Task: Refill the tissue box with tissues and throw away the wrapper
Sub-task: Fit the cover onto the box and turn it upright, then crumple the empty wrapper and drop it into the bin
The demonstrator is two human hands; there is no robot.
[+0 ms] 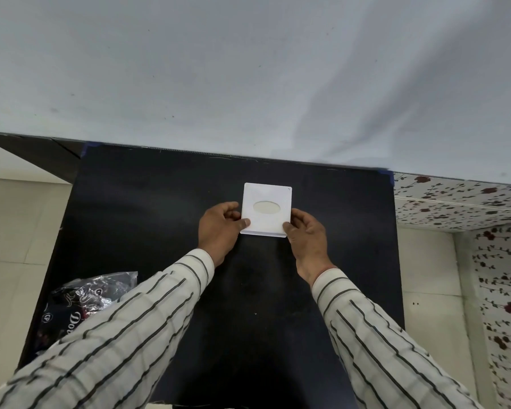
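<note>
A white square tissue box (pixel 266 199) with an oval slot in its top sits near the far middle of the black table (pixel 165 208). My left hand (pixel 219 228) grips its near left corner, thumb on top. My right hand (pixel 306 234) grips its near right corner the same way. A crumpled dark plastic wrapper (pixel 83 302) with white lettering lies at the table's near left, partly hidden by my left sleeve.
A white cloth-covered wall (pixel 248 69) rises right behind the table. A flower-patterned surface (pixel 460 202) stands to the right. Pale floor tiles (pixel 18 219) lie on both sides of the table.
</note>
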